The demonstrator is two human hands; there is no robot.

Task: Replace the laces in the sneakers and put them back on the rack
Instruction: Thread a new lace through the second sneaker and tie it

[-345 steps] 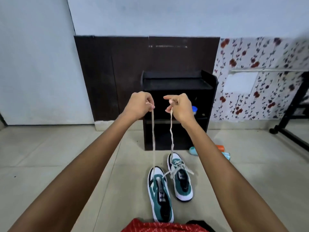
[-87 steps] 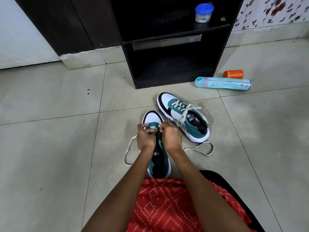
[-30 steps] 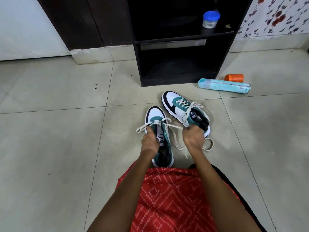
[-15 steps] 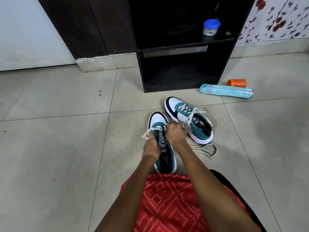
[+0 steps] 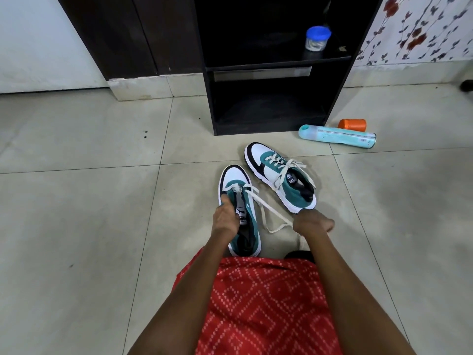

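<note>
Fingers grip lace and sneaker; tiled floor.

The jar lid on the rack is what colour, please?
Blue; the lid shows best in the head view.

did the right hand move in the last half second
Yes. The right hand was over the front eyelets of the near sneaker; it now sits off its right side, back toward its heel, gripping the lace.

Sneakers before rack; bottle rightward (on floor)
</note>
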